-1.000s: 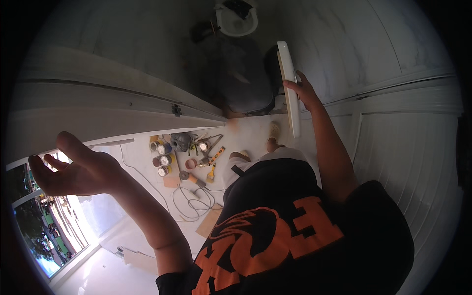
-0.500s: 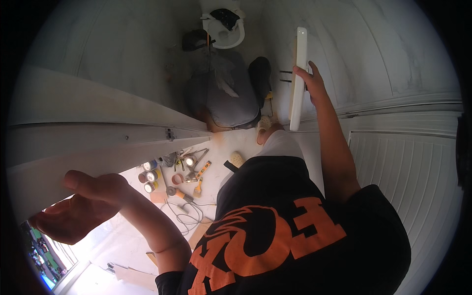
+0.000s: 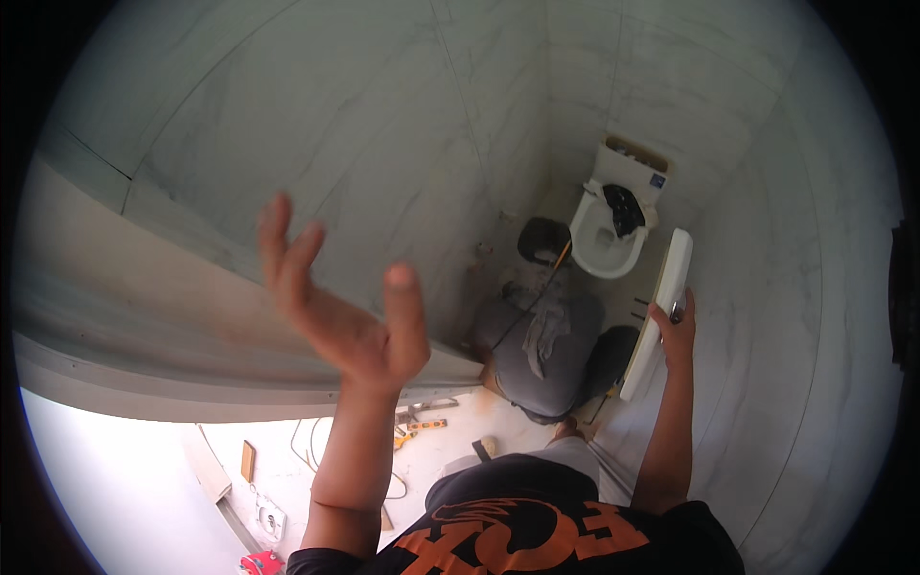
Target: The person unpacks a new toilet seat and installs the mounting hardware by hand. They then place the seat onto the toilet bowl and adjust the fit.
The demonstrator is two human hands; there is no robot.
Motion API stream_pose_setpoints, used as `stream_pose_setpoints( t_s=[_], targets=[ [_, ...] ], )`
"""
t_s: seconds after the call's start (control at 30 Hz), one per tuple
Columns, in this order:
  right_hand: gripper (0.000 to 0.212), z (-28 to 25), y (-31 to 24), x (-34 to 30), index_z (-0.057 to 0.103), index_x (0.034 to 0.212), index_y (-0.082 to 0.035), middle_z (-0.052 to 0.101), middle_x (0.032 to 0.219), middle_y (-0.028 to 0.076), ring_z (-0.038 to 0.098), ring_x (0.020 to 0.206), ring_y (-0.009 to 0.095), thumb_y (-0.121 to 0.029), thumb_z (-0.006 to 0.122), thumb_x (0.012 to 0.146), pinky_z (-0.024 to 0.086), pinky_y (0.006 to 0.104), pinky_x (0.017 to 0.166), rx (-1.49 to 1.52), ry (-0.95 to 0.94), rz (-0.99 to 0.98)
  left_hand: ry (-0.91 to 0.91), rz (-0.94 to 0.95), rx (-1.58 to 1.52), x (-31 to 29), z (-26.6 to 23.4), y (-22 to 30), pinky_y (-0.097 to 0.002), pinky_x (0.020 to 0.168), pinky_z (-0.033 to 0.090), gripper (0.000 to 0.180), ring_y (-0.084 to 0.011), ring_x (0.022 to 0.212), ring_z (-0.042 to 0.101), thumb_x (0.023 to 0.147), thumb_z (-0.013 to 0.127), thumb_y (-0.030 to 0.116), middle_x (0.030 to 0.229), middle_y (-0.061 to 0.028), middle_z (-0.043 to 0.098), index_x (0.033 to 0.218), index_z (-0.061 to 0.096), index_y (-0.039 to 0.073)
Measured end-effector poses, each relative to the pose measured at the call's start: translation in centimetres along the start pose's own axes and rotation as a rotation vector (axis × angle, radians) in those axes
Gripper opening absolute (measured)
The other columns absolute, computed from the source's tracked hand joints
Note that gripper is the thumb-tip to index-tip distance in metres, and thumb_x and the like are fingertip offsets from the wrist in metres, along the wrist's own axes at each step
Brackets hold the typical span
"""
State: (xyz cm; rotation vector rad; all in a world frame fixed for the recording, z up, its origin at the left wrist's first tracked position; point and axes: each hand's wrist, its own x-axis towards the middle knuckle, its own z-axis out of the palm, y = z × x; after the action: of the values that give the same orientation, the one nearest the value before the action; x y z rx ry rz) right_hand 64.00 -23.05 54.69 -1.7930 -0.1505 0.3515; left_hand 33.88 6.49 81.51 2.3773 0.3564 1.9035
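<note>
My right hand (image 3: 679, 335) grips a white toilet tank lid (image 3: 675, 268) by its middle, with the lid standing on edge and tilted. A round chrome button shows beside my fingers, and two thin dark rods stick out from the lid's other side. My left hand (image 3: 359, 331) is raised in the air near the door frame, fingers spread, holding nothing. Ahead stands a white toilet (image 3: 606, 240) with its tank (image 3: 637, 158) uncovered. A black plastic bag (image 3: 625, 209) lies over the back of its bowl.
A person in grey (image 3: 551, 350) crouches low between me and the toilet. Marbled wall panels (image 3: 335, 115) close in on both sides. On the floor behind the door frame (image 3: 125, 383) lie a yellow spirit level (image 3: 426, 425), a cable and other tools.
My view has swung up and left, bringing the tank into sight. My left hand has risen off to the front, fingers spreading. The lid stays in my right hand.
</note>
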Motion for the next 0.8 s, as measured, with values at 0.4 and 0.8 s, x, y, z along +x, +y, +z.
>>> stream_pose_setpoints(
  t_s=[0.4, 0.8],
  targets=[
    [0.139, 2.2, -4.4, 26.2, 0.025, 0.165, 0.0, 0.053, 0.14, 0.023, 0.06, 0.125, 0.038, -0.048, 0.099, 0.057, 0.052, 0.0458, 0.104, -0.475, -0.059, -0.33, -0.806, 0.354, 1.081, 20.7, 23.0, -20.5, -0.0624, 0.13, 0.001, 0.079, -0.0387, 0.163, 0.009, 0.096, 0.072, 0.045, 0.175, -0.0162, 0.018, 0.162, 0.04, 0.015],
    [0.145, 10.5, -3.1, 55.1, 0.017, 0.168, -0.01, 0.047, 0.15, 0.029, 0.05, 0.134, 0.048, -0.049, 0.097, 0.054, 0.039, 0.0541, 0.116, -1.19, -0.143, -0.608, -0.414, 0.979, 1.166, 18.9, 25.2, -26.5, -0.0585, 0.131, 0.002, 0.087, -0.0322, 0.164, 0.001, 0.099, 0.061, 0.058, 0.178, -0.0077, 0.007, 0.17, 0.019, 0.03]
  ],
)
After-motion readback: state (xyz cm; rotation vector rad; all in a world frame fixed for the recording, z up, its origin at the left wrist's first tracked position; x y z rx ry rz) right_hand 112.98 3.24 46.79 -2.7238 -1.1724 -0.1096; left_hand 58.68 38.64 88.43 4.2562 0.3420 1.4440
